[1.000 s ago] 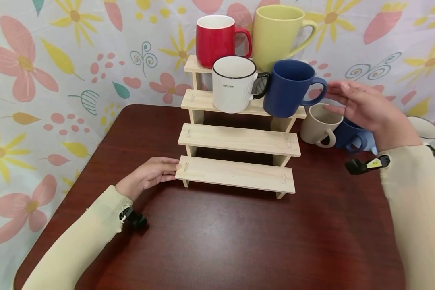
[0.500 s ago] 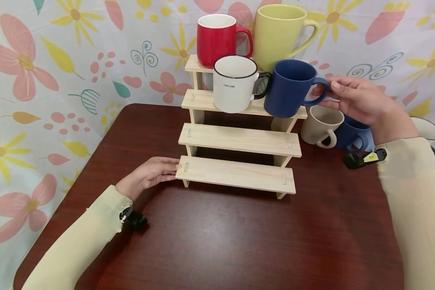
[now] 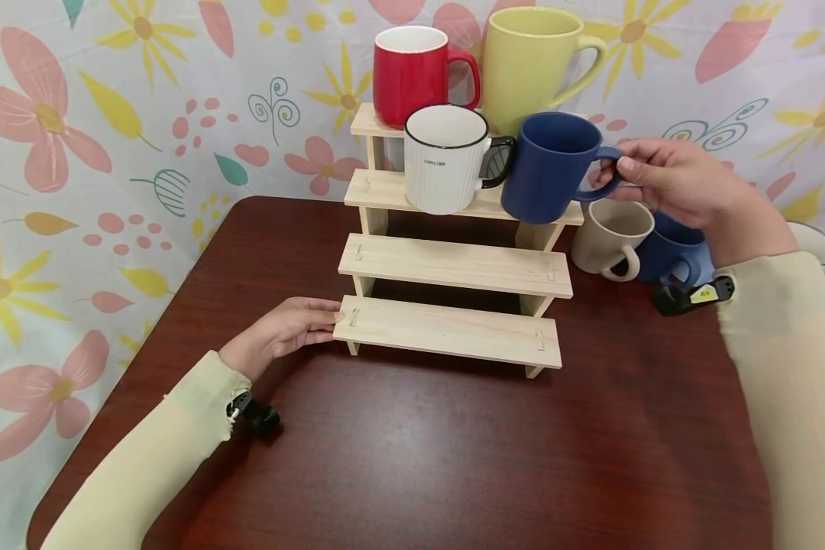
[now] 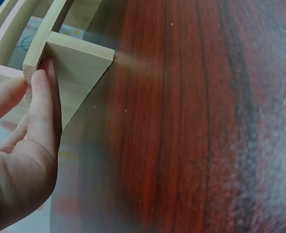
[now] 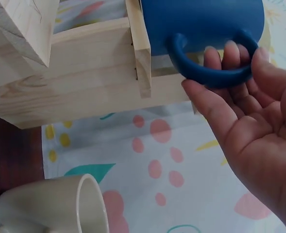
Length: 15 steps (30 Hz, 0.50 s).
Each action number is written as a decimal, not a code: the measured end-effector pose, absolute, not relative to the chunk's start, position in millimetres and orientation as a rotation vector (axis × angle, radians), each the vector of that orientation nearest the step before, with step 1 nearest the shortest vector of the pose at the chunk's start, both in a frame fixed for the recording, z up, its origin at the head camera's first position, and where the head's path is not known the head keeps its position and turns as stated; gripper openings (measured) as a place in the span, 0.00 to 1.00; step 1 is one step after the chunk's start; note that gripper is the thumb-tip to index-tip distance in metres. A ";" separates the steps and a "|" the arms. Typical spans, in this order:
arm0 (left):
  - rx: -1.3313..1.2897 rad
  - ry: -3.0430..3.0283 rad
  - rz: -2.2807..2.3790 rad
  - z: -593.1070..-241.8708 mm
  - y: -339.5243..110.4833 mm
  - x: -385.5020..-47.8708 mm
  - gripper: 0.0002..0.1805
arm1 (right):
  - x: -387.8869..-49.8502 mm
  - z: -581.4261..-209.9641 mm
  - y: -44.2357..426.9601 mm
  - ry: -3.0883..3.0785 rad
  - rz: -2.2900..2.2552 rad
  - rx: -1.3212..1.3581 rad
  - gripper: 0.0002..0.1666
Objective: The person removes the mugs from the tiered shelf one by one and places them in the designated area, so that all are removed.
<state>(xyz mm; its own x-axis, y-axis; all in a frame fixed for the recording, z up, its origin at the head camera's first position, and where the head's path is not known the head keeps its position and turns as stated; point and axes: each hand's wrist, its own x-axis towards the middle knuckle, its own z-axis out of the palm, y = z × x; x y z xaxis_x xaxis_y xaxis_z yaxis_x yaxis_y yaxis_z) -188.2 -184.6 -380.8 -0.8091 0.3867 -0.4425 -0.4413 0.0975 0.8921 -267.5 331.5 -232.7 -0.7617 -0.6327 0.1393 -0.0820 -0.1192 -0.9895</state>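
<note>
A tiered wooden stand (image 3: 447,328) holds a red mug (image 3: 409,80) and a yellow mug (image 3: 528,72) on its top shelf. One shelf lower are a white mug (image 3: 440,164) with a black handle and a dark blue mug (image 3: 548,172). My right hand (image 3: 684,187) grips the dark blue mug's handle, fingers passing through the loop, also seen in the right wrist view around the blue handle (image 5: 210,77). With thumb and fingers my left hand (image 3: 282,332) pinches the left end of the lowest shelf, whose edge (image 4: 36,58) shows in the left wrist view.
On the table (image 3: 399,458), right of the stand, stand a beige mug (image 3: 601,241) and a second blue mug (image 3: 660,252), with a light blue one partly hidden behind. A white mug (image 3: 814,243) sits farther right, partly behind my right arm. A floral cloth (image 3: 199,99) hangs behind.
My right hand has moved left to the dark blue mug's handle and closed its fingers around it. My left hand and the mugs look unmoved.
</note>
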 end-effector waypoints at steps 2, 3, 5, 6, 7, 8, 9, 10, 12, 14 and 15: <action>-0.056 1.783 1.773 -380.8 -184.0 -188.1 0.32 | -266.2 -232.0 330.3 1.857 -1.933 -0.738 0.16; -0.058 1.785 1.771 -380.8 -183.8 -188.1 0.32 | -265.1 -231.8 329.4 1.893 -1.936 -0.716 0.15; -0.065 1.787 1.770 -380.9 -183.3 -188.2 0.31 | -263.0 -232.2 327.2 1.938 -1.951 -0.691 0.13; -0.067 1.785 1.772 -381.0 -183.1 -188.1 0.31 | -262.1 -232.7 326.0 1.947 -1.964 -0.692 0.13; -0.065 1.784 1.774 -380.8 -183.2 -188.1 0.31 | -261.1 -233.3 324.8 1.948 -1.979 -0.696 0.13; -0.064 1.784 1.775 -380.7 -183.2 -187.9 0.31 | -260.0 -233.7 323.6 1.951 -1.991 -0.702 0.13; -0.064 1.784 1.776 -380.7 -183.4 -187.7 0.31 | -259.1 -234.2 322.6 1.954 -1.997 -0.712 0.13; -0.065 1.783 1.777 -380.9 -183.5 -187.6 0.31 | -258.3 -234.6 321.7 1.956 -2.003 -0.723 0.13; -0.064 1.782 1.779 -380.8 -183.8 -187.1 0.31 | -257.0 -235.3 320.2 1.967 -2.013 -0.732 0.13; -0.064 1.785 1.777 -380.6 -183.8 -186.9 0.31 | -255.8 -235.8 319.4 1.991 -2.016 -0.729 0.12; -0.066 1.783 1.780 -380.6 -183.8 -186.9 0.31 | -255.3 -236.0 319.1 2.004 -2.018 -0.726 0.12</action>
